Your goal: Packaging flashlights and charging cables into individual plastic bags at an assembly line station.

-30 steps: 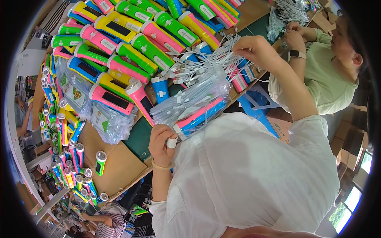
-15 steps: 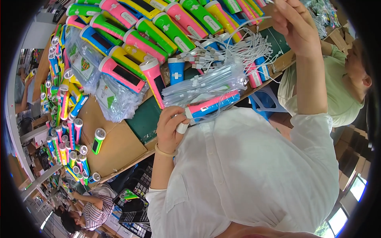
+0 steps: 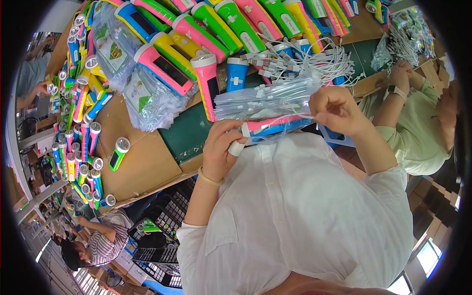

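Note:
A pink-and-blue flashlight point(image 3: 278, 127) lies across my front, in what looks like a clear plastic bag. My left hand point(image 3: 220, 150) is closed around its white-ended left side, and a small white piece point(image 3: 236, 147) shows at the thumb. At the other end my right hand point(image 3: 337, 110) has its fingers curled in a pinch. A thin white cable point(image 3: 297, 116) runs to these fingertips along the flashlight. Just beyond lies a stack of clear plastic bags point(image 3: 265, 100), with a tangled heap of white USB cables point(image 3: 327, 64) behind it.
Many colourful flashlights point(image 3: 233, 24) are piled at the back, more point(image 3: 73, 162) at the left. Printed clear bags point(image 3: 147, 101) lie beside a lone green flashlight point(image 3: 119, 153) on cardboard point(image 3: 147, 162). Black crates point(image 3: 164, 221) stand below the table edge. A co-worker point(image 3: 408, 118) sits at right.
My right hand has come down from high at the upper right to the flashlight's right end. My left hand keeps its hold. The co-worker's hands at the right have come into view.

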A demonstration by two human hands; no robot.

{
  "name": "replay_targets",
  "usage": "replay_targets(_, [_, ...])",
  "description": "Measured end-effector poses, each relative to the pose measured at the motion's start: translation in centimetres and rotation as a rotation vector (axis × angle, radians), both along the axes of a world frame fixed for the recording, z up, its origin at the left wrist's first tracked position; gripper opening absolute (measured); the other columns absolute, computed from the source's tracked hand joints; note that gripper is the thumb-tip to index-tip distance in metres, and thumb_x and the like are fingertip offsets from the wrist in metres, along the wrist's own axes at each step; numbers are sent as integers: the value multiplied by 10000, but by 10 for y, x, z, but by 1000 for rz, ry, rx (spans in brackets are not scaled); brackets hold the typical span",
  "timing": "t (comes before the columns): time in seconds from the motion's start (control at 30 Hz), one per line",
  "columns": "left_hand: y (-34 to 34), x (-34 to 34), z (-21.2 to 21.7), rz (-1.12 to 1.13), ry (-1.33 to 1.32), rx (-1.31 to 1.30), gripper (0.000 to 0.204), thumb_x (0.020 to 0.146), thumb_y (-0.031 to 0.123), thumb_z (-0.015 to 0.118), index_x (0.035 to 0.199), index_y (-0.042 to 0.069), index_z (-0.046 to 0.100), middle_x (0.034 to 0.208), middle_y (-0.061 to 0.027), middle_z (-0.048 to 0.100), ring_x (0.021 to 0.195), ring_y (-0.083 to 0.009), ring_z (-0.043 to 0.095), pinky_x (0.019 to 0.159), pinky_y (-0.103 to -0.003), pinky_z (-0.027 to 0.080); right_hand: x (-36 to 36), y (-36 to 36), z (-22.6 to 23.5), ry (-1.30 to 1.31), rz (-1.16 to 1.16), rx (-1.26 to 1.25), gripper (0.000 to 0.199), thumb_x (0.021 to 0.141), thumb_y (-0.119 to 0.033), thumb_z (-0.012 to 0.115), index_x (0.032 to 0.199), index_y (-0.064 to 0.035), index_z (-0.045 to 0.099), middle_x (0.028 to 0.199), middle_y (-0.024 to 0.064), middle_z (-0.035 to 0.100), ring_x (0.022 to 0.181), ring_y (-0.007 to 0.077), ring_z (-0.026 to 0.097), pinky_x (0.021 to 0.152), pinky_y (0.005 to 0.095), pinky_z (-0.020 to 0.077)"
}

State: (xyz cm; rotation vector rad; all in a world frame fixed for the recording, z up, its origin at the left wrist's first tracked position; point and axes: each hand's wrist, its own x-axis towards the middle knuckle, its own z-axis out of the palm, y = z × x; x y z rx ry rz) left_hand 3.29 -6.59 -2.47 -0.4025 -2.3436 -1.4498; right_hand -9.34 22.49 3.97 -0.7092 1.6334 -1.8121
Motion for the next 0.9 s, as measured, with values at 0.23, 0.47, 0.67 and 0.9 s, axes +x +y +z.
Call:
replay_targets(0.23, [2, 2, 0, 20, -31, 24, 225, 788, 18, 781, 953, 36, 630, 1101, -148, 669, 976, -339, 641, 840, -385, 528, 16, 6, 14, 208, 74, 175, 193, 807, -11, 659, 712, -49, 495, 678, 36, 549, 590, 139, 496, 554, 280, 393])
replay_targets(0.47, [2, 3, 2, 7, -41, 22, 222, 772, 8, 782, 936, 33, 634, 1106, -148, 668, 989, -339, 640, 845, -389, 524, 21, -2, 21, 159, 55, 566, 193, 819, -38, 672, 727, -28, 503, 625, 1, 495, 585, 51, 425, 513, 248, 359])
replay_targets(0.67, [3, 2, 5, 4, -14, 2, 223, 764, 9, 781, 931, 34, 635, 1103, -150, 672, 993, -346, 642, 844, -395, 524, 17, -13, 42, 168, 114, 569, 164, 802, -42, 656, 734, -22, 508, 599, 7, 465, 555, 74, 421, 489, 275, 361])
replay_targets(0.9, [10, 3, 4, 36, 14, 7, 267, 766, 15, 794, 985, 38, 645, 1150, -152, 666, 1006, -327, 647, 852, -379, 531, 20, -52, 27, 483, 267, 616, 121, 784, -38, 663, 782, -10, 545, 596, 96, 541, 527, 249, 561, 518, 352, 439])
